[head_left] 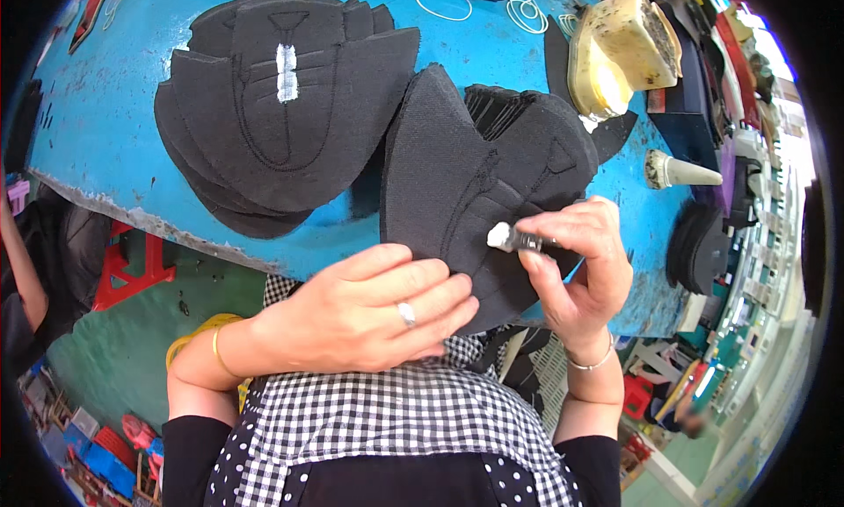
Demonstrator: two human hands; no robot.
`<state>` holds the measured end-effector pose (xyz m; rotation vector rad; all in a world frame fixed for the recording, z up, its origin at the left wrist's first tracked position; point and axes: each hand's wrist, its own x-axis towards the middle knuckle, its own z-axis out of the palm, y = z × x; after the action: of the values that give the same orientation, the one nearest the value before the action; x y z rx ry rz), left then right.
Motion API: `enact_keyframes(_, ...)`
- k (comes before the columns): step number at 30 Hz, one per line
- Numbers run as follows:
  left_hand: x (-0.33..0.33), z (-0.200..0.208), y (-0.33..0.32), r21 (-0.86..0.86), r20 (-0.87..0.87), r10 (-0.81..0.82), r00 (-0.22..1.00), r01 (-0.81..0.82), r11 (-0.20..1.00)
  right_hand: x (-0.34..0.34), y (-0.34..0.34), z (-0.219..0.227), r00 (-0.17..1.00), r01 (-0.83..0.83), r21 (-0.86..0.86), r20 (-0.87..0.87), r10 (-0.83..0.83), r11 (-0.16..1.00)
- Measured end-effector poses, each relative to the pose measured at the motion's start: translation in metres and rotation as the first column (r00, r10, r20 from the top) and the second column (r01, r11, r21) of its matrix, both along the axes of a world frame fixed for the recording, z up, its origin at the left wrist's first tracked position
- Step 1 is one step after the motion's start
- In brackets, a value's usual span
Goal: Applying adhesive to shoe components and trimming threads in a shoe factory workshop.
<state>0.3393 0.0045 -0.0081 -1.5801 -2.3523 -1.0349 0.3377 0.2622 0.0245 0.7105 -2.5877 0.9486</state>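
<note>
The left hand (378, 309) lies palm down, with its fingers bent over the lower left edge of a black textile piece with stitched lines (440, 182); its thumb is mostly hidden, so I cannot tell if it grips. The right hand (580, 270) pinches a short dark brush-like tool with a white-coated tip (525, 241) between thumb and fingers — this tip is over the black piece, but contact is not clear. The piece lies near the front edge of a blue table (334, 252). At its left is a layered black textile stack (264, 151) — its top bears a white stripe (287, 72).
</note>
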Motion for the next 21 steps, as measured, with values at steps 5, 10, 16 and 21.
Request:
enact_keyframes(5,0.006,-0.002,0.007,0.040,-0.053,0.072,0.996,-0.070,0.997,-0.023,0.001,0.002,0.963,0.149,0.094,-0.239,-0.123,0.984)
enact_keyframes(10,0.001,-0.001,0.013,0.059,-0.148,0.060,0.987,-0.052,0.997,0.000,-0.003,0.007,0.994,-0.028,0.198,-0.099,0.049,0.980)
enact_keyframes(16,0.002,0.006,0.002,0.208,-0.306,0.085,0.948,-0.021,0.978,0.008,0.018,0.015,0.991,0.043,-0.188,-0.119,-0.067,0.981)
enact_keyframes(21,-0.012,0.029,-0.049,0.144,-0.184,0.519,0.835,-0.499,0.854,0.004,0.027,0.003,0.983,0.142,-0.332,-0.062,-0.172,0.932)
